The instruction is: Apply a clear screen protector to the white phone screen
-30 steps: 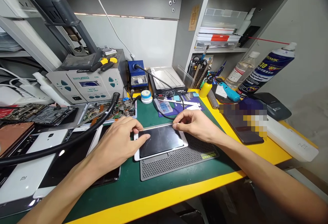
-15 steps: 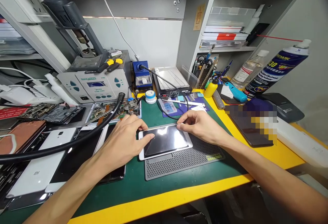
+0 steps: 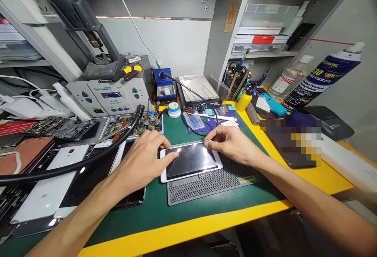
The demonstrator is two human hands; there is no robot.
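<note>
A white-framed smartphone point(image 3: 191, 163) lies face up, long side across, on the grey honeycomb mat point(image 3: 203, 192). My left hand point(image 3: 151, 152) grips its left end, with the thumb on the dark glass and the fingers curled over the far edge. At the far edge towards the right corner, my right hand point(image 3: 228, 143) pinches the phone between thumb and bent fingers. The far-side fingertips are partly hidden. Bright light reflects off the screen.
Several phones and phone parts, including a white phone back point(image 3: 50, 186), lie left, crossed by a thick black hose point(image 3: 88, 167). Behind are a rework station point(image 3: 113, 96), a flux jar point(image 3: 174, 110) and a hot plate point(image 3: 198, 92). Bottles and a spray can point(image 3: 324, 76) stand right.
The bright reflection on the phone's screen has shrunk. Both hands keep the same hold, and the whole view has shifted slightly.
</note>
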